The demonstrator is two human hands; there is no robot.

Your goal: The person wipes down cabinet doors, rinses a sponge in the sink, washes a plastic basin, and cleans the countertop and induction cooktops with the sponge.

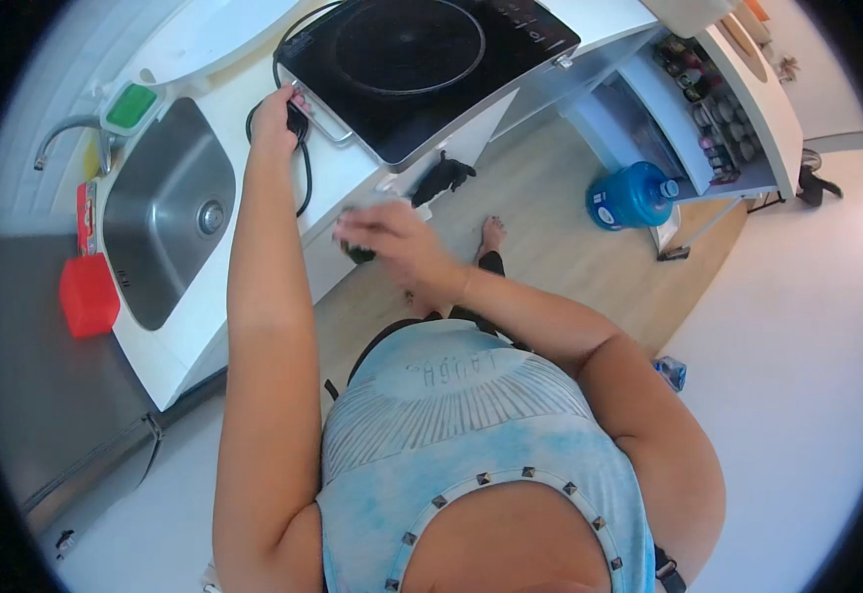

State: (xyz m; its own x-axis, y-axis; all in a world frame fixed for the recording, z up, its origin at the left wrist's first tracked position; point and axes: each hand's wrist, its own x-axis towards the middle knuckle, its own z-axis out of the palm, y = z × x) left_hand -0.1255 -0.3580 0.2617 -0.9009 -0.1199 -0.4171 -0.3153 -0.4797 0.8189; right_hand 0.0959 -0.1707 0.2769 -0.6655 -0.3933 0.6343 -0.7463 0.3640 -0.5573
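A black portable induction cooktop [407, 49] with a round ring mark sits on the white counter. My left hand [273, 121] is at its near left corner, closed around the metal side handle [331, 127], with fingertips showing beside the cooktop. A black power cord [306, 183] loops around and below that hand. My right hand [392, 237] is blurred by motion in front of the counter's edge, below the cooktop. A small dark green thing [357, 251] shows under its fingers; whether the hand holds it is unclear.
Left of the cooktop is a steel sink [160, 237] with a faucet [66, 128], a green sponge [133, 105] and a red container [89, 296]. On the right, a large blue water jug [631, 196] stands by an open pull-out rack [713, 114] of jars. A black cat-like shape [443, 179] is near the counter's base.
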